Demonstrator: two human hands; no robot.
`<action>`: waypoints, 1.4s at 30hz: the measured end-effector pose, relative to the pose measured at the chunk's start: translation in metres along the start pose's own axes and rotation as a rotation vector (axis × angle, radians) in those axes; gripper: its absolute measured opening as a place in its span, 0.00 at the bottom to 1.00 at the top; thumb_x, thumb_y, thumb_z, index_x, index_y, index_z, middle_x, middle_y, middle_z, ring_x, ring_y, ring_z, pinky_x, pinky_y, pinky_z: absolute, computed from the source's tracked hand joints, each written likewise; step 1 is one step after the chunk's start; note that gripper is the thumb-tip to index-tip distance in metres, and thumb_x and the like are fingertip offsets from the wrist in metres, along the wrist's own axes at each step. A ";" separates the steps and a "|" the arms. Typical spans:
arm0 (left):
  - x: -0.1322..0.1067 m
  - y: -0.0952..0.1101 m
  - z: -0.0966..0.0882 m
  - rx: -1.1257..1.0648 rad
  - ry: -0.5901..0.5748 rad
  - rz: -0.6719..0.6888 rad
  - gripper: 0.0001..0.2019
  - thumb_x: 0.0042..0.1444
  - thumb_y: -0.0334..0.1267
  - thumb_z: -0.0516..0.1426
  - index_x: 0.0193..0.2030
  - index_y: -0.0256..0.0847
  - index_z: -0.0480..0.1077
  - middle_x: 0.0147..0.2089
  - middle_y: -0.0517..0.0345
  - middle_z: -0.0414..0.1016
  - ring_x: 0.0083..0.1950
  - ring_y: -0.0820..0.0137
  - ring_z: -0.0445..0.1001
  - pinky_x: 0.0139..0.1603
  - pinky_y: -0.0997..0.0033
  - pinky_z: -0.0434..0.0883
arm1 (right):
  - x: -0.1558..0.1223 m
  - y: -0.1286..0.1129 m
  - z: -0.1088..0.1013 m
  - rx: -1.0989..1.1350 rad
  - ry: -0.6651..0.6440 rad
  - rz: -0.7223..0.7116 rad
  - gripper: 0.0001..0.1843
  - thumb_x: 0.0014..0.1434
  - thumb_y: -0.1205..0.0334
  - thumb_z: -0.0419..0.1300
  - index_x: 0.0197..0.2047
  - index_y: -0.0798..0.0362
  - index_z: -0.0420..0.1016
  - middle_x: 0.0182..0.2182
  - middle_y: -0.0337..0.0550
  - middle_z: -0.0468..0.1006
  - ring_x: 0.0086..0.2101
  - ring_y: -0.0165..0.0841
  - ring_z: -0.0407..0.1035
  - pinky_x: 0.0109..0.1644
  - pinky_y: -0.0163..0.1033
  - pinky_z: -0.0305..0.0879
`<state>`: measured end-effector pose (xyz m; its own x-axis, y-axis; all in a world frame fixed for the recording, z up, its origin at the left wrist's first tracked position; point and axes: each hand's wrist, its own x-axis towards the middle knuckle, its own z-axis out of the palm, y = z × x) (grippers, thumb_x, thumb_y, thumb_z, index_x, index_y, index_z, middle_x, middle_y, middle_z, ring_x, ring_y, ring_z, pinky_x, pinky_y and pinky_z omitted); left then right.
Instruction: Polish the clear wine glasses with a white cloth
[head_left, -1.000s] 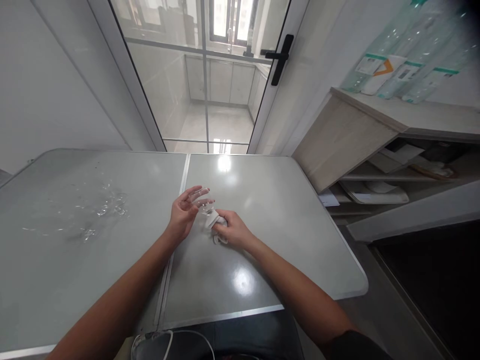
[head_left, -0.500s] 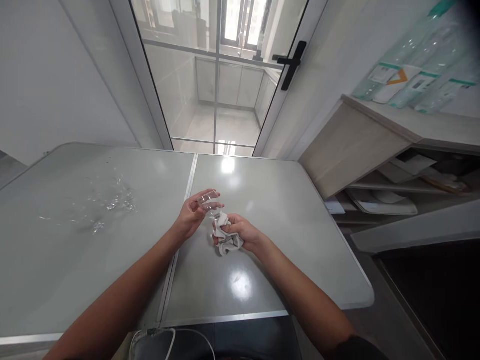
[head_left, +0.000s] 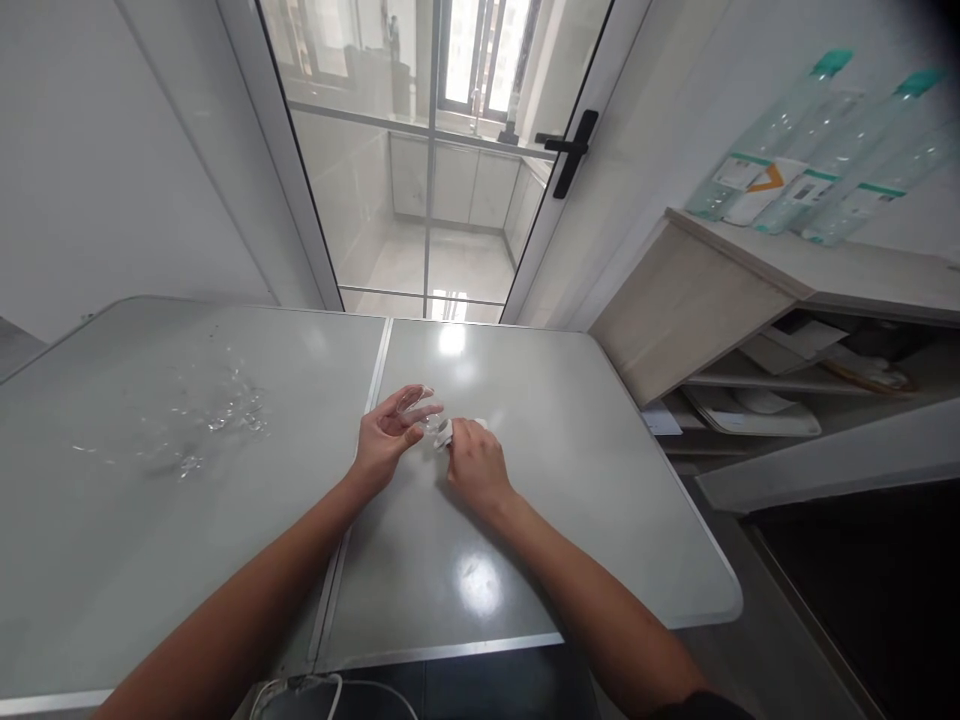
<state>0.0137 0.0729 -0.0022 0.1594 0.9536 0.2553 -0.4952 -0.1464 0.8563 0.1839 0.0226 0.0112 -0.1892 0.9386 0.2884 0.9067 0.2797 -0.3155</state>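
Observation:
My left hand (head_left: pixel 386 435) curls round a small clear glass (head_left: pixel 420 408) just above the grey table (head_left: pixel 525 520), near its middle seam. My right hand (head_left: pixel 474 460) is closed on a crumpled white cloth (head_left: pixel 444 432) and presses it against the glass. Most of the cloth is hidden under my right hand. Both forearms reach in from the bottom edge.
A puddle of spilled water (head_left: pixel 217 420) lies on the table's left half. A glass door with a black handle (head_left: pixel 568 150) stands behind. A wooden shelf unit (head_left: pixel 720 300) at the right holds papers, with clear plastic bottles (head_left: pixel 795 150) on top. White cables (head_left: pixel 315 690) hang below the table's near edge.
My right hand has turned over and pushed the cloth toward the glass, so the cloth is now mostly covered. The left hand keeps the glass in nearly the same place.

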 end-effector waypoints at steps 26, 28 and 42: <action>0.005 0.004 -0.002 0.009 -0.007 -0.128 0.30 0.47 0.41 0.75 0.56 0.40 0.76 0.56 0.40 0.82 0.54 0.52 0.83 0.56 0.52 0.77 | 0.001 0.002 -0.005 0.860 -0.119 0.220 0.10 0.57 0.55 0.62 0.32 0.50 0.66 0.29 0.38 0.70 0.34 0.34 0.65 0.40 0.39 0.62; 0.004 0.006 -0.002 -0.005 -0.029 -0.151 0.30 0.49 0.44 0.74 0.57 0.39 0.76 0.56 0.39 0.82 0.52 0.52 0.84 0.56 0.52 0.77 | 0.002 0.004 -0.006 1.128 -0.339 0.246 0.14 0.57 0.50 0.63 0.34 0.51 0.68 0.28 0.39 0.72 0.31 0.34 0.67 0.38 0.39 0.63; 0.004 0.009 -0.005 -0.062 -0.009 -0.101 0.32 0.44 0.41 0.77 0.56 0.41 0.78 0.57 0.41 0.81 0.53 0.52 0.83 0.56 0.54 0.76 | 0.001 -0.004 -0.009 0.819 -0.133 0.108 0.08 0.61 0.58 0.58 0.32 0.51 0.68 0.30 0.40 0.72 0.34 0.35 0.65 0.42 0.39 0.62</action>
<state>0.0055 0.0769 0.0039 0.2190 0.9602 0.1736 -0.5279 -0.0330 0.8487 0.1834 0.0205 0.0207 -0.2065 0.9703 0.1261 0.3718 0.1970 -0.9072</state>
